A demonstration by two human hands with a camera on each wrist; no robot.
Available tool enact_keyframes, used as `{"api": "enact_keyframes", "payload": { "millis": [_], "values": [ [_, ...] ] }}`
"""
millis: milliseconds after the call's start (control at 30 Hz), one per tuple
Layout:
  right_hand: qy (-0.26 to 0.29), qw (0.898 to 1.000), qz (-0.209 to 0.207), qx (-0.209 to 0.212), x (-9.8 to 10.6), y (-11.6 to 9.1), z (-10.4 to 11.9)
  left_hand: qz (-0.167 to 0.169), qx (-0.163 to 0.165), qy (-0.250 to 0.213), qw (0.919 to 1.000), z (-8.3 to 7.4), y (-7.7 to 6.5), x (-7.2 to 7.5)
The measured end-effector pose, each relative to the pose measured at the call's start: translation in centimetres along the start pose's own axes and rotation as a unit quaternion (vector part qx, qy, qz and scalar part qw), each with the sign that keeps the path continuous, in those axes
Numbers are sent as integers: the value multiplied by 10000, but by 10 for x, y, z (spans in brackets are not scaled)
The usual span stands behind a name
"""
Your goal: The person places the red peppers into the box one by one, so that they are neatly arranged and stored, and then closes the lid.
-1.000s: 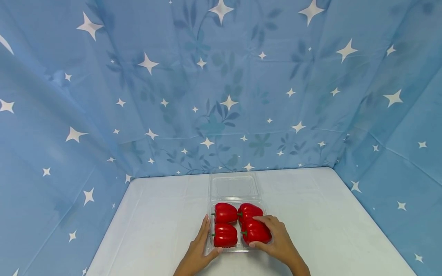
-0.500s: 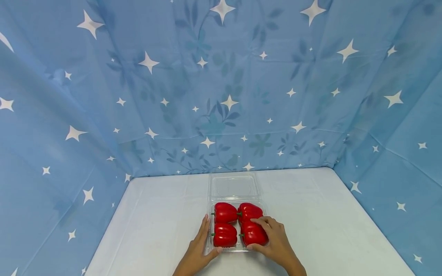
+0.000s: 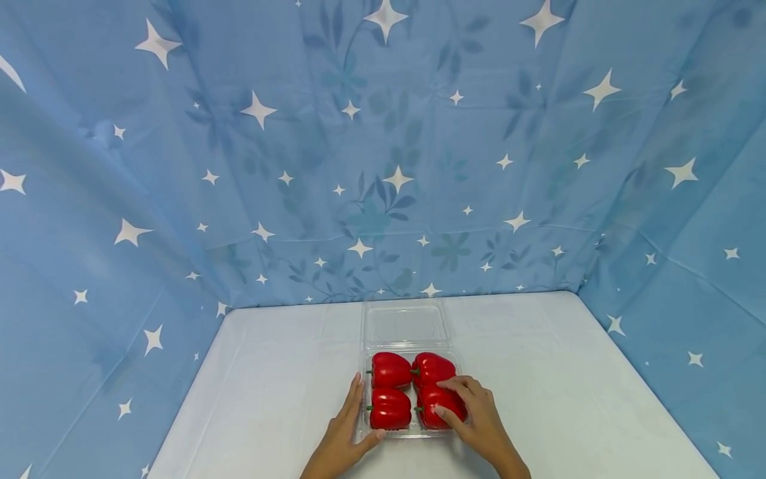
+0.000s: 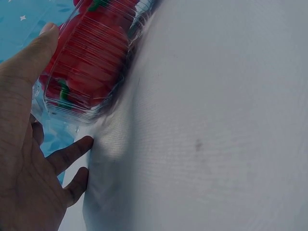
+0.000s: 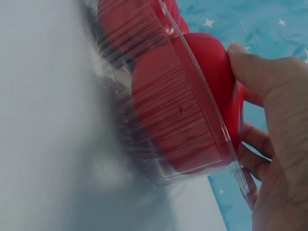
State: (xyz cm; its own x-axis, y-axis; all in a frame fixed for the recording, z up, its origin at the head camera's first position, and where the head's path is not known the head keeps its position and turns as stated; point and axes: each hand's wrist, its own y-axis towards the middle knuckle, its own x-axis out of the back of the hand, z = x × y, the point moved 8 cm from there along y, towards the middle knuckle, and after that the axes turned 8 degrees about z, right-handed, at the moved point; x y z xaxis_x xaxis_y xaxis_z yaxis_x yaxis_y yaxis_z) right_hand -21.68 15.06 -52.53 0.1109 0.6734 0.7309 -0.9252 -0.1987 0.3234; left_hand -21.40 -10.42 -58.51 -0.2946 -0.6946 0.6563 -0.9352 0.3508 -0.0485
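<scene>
A clear plastic clamshell container (image 3: 413, 434) lies with its lid raised back, holding several red bell peppers with green stems. My left hand (image 3: 341, 439) rests at the container's near left corner. Its fingers stretch along the left wall and its thumb touches the front rim; in the left wrist view the thumb (image 4: 41, 53) lies by the rim, other fingers spread. My right hand (image 3: 481, 422) grips the near right bell pepper (image 3: 432, 398), thumb on its front and fingers bent over its far side. The right wrist view shows that pepper (image 5: 207, 62) inside the container wall.
The container's transparent lid (image 3: 407, 324) lies back toward the far table edge. A white cloth covers the table (image 3: 287, 372). Blue star-patterned curtains (image 3: 395, 219) enclose the back and both sides.
The near right pepper has shifted slightly left and lower into the container. My right thumb has moved up from the pepper's lower edge onto its front. My left hand stays put.
</scene>
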Motion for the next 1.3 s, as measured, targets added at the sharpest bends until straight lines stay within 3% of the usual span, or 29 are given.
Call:
{"api": "enact_keyframes", "payload": {
  "millis": [333, 667, 933, 1300],
  "values": [
    [-422, 9986, -112, 299, -4, 1, 3, -79, -21, 34, 10000, -1, 0, 0],
    [-380, 9988, -227, 212, -5, -2, 0, 2, -1, -4, 10000, -1, -1, 0],
    [-99, 9997, -202, 125, 1, 0, -2, 122, 130, 45, 9998, 1, 0, -2],
    [492, 9966, -475, 466, 9, 5, -8, 111, 149, -23, 9998, 0, -1, -2]
  ]
}}
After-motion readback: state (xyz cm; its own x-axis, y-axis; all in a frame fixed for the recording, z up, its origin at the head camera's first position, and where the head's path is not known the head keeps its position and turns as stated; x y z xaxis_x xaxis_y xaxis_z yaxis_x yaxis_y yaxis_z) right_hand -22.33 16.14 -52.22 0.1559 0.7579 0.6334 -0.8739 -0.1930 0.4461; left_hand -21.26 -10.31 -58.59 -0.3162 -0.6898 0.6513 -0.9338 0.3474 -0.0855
